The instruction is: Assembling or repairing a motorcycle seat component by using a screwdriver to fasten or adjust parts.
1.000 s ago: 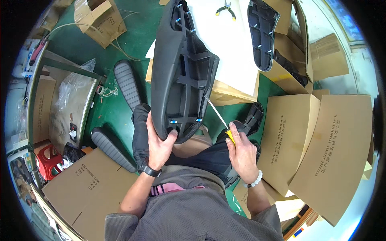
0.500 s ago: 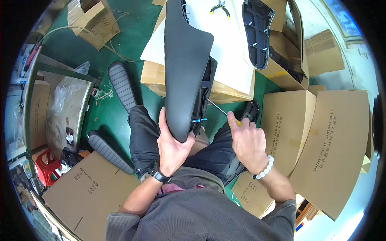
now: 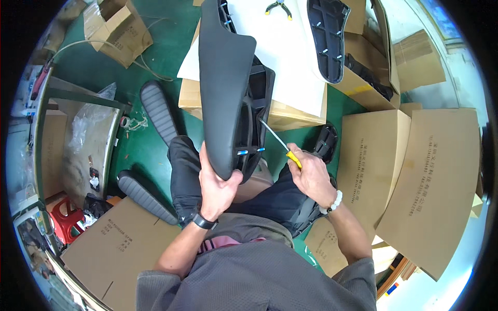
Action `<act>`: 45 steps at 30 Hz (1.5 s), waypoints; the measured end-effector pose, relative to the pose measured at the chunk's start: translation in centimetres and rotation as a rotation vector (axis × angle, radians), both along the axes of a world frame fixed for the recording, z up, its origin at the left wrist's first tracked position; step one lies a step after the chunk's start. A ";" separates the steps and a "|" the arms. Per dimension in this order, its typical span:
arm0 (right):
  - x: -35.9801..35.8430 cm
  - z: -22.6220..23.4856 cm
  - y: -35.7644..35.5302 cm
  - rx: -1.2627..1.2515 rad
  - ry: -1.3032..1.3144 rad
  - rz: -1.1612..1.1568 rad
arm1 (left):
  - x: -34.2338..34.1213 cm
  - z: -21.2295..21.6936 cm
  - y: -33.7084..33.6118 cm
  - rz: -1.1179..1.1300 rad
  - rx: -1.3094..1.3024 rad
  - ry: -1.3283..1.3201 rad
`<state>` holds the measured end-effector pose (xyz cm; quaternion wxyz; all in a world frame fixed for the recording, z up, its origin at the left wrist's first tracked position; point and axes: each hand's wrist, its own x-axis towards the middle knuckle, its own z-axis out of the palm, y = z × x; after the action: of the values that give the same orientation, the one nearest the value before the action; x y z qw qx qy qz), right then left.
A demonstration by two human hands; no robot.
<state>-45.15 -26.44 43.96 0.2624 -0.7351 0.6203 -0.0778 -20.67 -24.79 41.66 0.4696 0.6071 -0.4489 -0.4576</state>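
A long black padded seat (image 3: pixel 223 93) stands tilted before me, its ribbed plastic underside turned partly to the right. My left hand (image 3: pixel 217 191) is closed around its near end, thumb toward the underside. In my right hand (image 3: pixel 315 179) is a screwdriver (image 3: pixel 293 157) with a yellow handle, gripped by curled fingers. Its metal shaft points up and left, and the tip is at the edge of the underside; whether it touches is unclear. Two blue-and-silver studs (image 3: pixel 251 151) stick out of the underside near my left hand.
Beyond the seat, a white sheet (image 3: pixel 290 67) covers a cardboard box (image 3: pixel 301 121). Pliers (image 3: pixel 280 9) and another seat part, underside up (image 3: pixel 327 41), lie there. Large cartons (image 3: pixel 368 166) stand right, an open box (image 3: pixel 363 93) behind them. Ribbed black seats (image 3: pixel 158 111) and a metal rack (image 3: pixel 78 98) are left.
The seat has shifted a little left and rolled, so more of its underside shows. My right hand has turned and dropped slightly, showing more of the screwdriver's yellow handle.
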 end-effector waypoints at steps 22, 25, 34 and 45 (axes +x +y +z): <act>1.6 7.1 -1.4 -0.130 0.534 0.295 | 1.0 -0.1 0.7 0.107 0.089 -0.015; 3.3 8.0 -1.6 -0.135 0.629 0.336 | 0.8 -0.4 0.9 0.114 0.062 -0.087; 2.6 7.8 -3.8 -0.019 0.610 0.413 | 0.8 -1.0 1.2 0.085 0.063 -0.048; 3.6 9.1 -4.2 -0.074 0.711 0.414 | -0.3 0.3 0.6 0.109 0.104 -0.197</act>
<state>-41.59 -30.61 53.03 0.0153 -0.8343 0.5082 0.2130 -20.92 -24.14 42.00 0.4153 0.6961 -0.4349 -0.3921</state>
